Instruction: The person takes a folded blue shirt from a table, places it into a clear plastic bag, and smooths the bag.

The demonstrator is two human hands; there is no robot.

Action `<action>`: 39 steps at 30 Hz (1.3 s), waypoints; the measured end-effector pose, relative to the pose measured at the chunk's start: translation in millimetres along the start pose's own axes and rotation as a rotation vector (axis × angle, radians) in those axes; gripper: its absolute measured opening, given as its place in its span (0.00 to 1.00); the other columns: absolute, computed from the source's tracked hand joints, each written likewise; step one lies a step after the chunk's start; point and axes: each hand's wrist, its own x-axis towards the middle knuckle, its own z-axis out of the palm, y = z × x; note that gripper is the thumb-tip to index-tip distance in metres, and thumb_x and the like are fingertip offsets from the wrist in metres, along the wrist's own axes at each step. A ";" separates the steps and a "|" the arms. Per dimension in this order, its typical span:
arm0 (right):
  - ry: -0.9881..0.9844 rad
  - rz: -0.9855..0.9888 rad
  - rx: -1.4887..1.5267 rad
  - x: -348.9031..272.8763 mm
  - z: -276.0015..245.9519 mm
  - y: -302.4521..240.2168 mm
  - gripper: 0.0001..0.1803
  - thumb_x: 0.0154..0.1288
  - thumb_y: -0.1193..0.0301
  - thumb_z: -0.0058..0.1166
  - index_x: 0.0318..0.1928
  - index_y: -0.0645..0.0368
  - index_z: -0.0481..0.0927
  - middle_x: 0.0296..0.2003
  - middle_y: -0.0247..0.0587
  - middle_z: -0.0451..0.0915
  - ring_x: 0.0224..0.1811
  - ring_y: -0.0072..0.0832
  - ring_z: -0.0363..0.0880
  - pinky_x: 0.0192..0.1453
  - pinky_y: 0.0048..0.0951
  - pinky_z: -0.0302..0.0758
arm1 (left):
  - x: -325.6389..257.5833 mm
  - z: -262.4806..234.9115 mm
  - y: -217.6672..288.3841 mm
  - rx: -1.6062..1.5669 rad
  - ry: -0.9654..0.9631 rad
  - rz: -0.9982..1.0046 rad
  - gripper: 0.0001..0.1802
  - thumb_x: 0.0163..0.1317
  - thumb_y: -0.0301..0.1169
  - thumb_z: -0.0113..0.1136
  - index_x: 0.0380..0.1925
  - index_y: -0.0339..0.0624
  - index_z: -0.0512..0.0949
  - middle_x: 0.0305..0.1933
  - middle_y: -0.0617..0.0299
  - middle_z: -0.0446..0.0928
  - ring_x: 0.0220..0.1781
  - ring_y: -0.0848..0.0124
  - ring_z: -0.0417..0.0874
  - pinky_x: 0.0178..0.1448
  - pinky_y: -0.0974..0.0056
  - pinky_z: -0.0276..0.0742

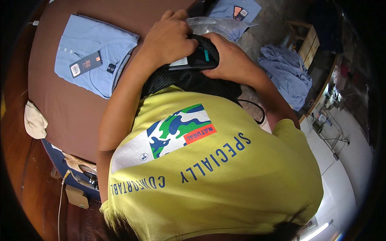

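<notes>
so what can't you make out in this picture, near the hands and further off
Head view: the ends of the left hand's fingers, hidden behind the hand itself.
Head view: the far side of the black device, facing away from the camera.
Head view: the far end of the blue garment at the top, cut off by the upper edge.
Head view: the equipment at far right, too small and blurred to identify.

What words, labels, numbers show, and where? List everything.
I won't copy wording; print stands on:
Yellow fabric shirt: large navy letters, readable.
Red rectangular patch on it: readable.
Dark tag and small dark label on folded blue shirt: mostly too small.
White label on black object: too small.
Orange-dark tag on farther blue garment: too small.
</notes>
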 end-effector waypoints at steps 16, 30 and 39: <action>0.012 0.002 -0.043 -7.3 -2.3 -7.3 0.44 0.38 0.64 0.71 0.57 0.60 0.64 0.52 0.52 0.72 0.54 0.48 0.73 0.58 0.42 0.68 | -8.2 -6.0 14.6 0.009 0.147 0.072 0.15 0.42 0.34 0.56 0.23 0.31 0.82 0.42 0.49 0.73 0.46 0.53 0.71 0.51 0.56 0.72; 0.031 -0.042 -0.065 -3.8 -1.2 -7.5 0.41 0.37 0.63 0.71 0.54 0.62 0.67 0.49 0.50 0.73 0.51 0.47 0.75 0.55 0.41 0.71 | -8.4 -2.7 9.2 -0.004 0.177 0.090 0.14 0.42 0.33 0.56 0.23 0.31 0.81 0.41 0.49 0.73 0.44 0.53 0.71 0.50 0.56 0.72; -0.094 0.010 0.067 -2.9 -13.3 -6.9 0.43 0.38 0.69 0.71 0.59 0.60 0.65 0.49 0.49 0.75 0.52 0.38 0.75 0.58 0.33 0.70 | -7.6 -4.1 10.0 0.002 0.153 0.079 0.14 0.42 0.33 0.57 0.21 0.31 0.80 0.39 0.49 0.72 0.44 0.53 0.71 0.49 0.57 0.71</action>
